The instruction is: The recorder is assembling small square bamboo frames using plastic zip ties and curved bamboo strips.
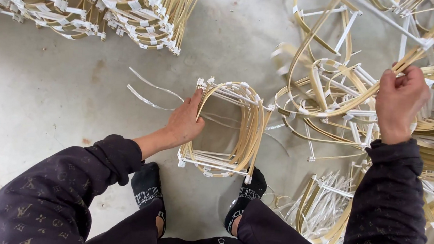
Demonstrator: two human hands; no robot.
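Left hand (185, 121) on frame stack (236, 133)

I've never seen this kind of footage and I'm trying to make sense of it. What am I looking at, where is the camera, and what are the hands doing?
The camera sits on a person's head, looking down at their own arms and socked feet on a concrete floor. The left hand rests on a small stack of bent bamboo frames bound with white strips. The right hand is closed around a bamboo strip that runs into a loose tangled pile. A neater stack of frames lies at top left.
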